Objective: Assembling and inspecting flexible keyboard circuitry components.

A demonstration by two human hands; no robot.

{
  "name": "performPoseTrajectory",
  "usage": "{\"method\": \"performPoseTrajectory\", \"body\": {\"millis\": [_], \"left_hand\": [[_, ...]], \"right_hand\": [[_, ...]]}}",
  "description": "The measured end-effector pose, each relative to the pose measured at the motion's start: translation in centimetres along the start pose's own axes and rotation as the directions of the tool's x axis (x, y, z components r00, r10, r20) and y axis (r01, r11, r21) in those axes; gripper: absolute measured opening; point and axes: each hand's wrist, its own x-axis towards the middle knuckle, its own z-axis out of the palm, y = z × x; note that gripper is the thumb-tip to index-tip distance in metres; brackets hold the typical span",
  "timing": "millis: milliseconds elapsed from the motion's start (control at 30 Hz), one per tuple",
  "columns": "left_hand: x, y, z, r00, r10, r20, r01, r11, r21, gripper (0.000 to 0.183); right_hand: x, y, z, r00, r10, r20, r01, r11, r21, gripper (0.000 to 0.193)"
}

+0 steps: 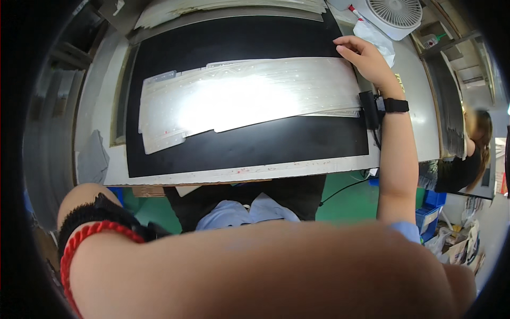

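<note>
A long pile of thin, shiny, translucent sheets (276, 95) lies on a black mat (255, 143) on the table, its edges not quite even. Strong glare whitens its middle. Just beyond the pile's far right corner is my right hand (374, 64), its thumb and forefinger slightly apart with nothing seen between them. A black strap with a small dark device circles that wrist. My left forearm crosses the bottom of the view, very close. At its left end, past a red braided cord and a black band, only part of my left hand (85, 196) shows; its fingers are hidden.
More sheets (228, 11) are stacked at the far edge. A white fan (394, 13) and a crumpled white bag (374, 42) stand at the far right. Grey cloth (93, 159) lies at the left. Another person (467, 159) is at the right, near blue bins (427, 218).
</note>
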Motion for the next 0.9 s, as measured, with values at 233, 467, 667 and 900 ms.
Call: {"method": "performPoseTrajectory", "body": {"millis": [233,467,667,900], "left_hand": [[-0.6,-0.9,-0.9,0.998,-0.053,-0.018,0.054,0.998,0.028,0.039],[0.1,-1.3,-1.5,0.996,-0.084,0.025,0.083,0.996,0.031,0.038],[0.3,-1.8,-1.7,0.995,-0.094,0.043,0.093,0.995,0.02,0.038],[0.7,-0.6,-1.4,0.995,-0.086,0.042,0.083,0.995,0.059,0.037]], "right_hand": [[0.0,0.3,-0.9,1.0,-0.004,0.009,0.004,1.0,-0.012,0.028],[-0.4,0.5,-0.7,1.0,0.009,-0.013,-0.009,1.0,-0.017,0.029],[-0.3,0.6,-0.7,1.0,0.016,0.002,-0.016,0.999,-0.038,0.029],[0.2,0.1,-0.7,0.999,0.02,0.035,-0.02,1.0,0.023,0.028]]}}
